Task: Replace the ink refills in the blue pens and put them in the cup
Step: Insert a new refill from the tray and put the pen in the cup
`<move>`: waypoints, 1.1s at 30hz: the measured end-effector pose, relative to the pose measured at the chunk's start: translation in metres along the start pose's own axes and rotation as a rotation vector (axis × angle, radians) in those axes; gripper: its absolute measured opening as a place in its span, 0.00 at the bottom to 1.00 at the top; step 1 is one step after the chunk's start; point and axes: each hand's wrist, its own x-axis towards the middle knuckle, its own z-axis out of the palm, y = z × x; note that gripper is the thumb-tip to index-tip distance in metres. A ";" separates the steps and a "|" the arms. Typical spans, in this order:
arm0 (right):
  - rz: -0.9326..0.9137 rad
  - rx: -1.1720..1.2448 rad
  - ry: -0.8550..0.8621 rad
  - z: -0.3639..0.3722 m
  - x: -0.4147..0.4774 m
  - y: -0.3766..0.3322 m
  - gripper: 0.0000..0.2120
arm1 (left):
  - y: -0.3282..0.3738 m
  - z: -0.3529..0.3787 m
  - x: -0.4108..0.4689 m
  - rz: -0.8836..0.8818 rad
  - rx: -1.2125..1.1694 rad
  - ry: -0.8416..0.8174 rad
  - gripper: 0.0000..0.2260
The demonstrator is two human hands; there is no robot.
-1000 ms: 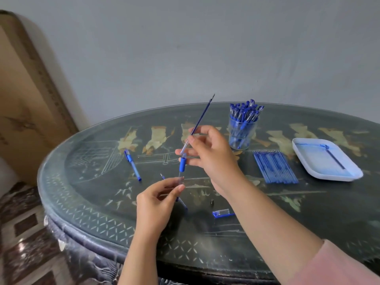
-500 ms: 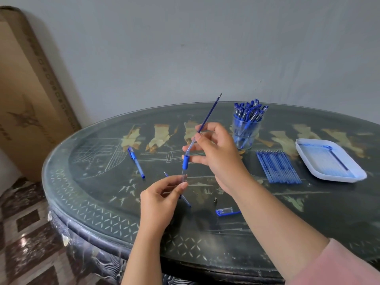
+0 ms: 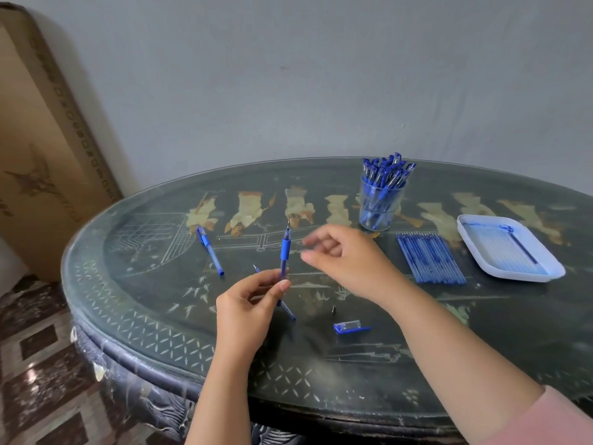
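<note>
Pen (image 3: 285,252) upright above the worktop (image 3: 417,335), nib showing, pinched low in our left hand (image 3: 250,303). Our right hand (image 3: 348,261) beside it, blurred, loosely curled, apparently empty. Risk, we judge: a tilt drops the unsecured refill; the loose metal tip (image 3: 333,308) rolls away.

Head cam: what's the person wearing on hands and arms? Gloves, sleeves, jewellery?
No gloves: the left hand and right hand are both bare, with no ring, watch or bracelet showing. The left forearm is uncovered to the frame edge. The right arm has a pink sleeve at the bottom right corner.
</note>
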 end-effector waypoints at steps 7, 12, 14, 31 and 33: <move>0.184 -0.445 -0.207 0.008 -0.018 0.028 0.06 | 0.002 0.000 -0.001 0.001 -0.002 -0.008 0.08; 0.099 -0.312 -0.003 0.007 -0.011 0.025 0.05 | 0.002 0.000 -0.002 0.006 0.014 -0.023 0.08; 0.028 -0.072 0.146 -0.005 -0.010 0.009 0.07 | 0.001 0.001 -0.001 0.005 0.016 -0.023 0.07; -0.182 -0.009 0.145 -0.024 0.005 -0.035 0.18 | 0.007 0.002 -0.005 0.068 0.092 -0.050 0.12; -0.181 -0.031 0.131 -0.024 0.006 -0.035 0.18 | 0.008 0.002 -0.005 0.069 0.088 -0.054 0.12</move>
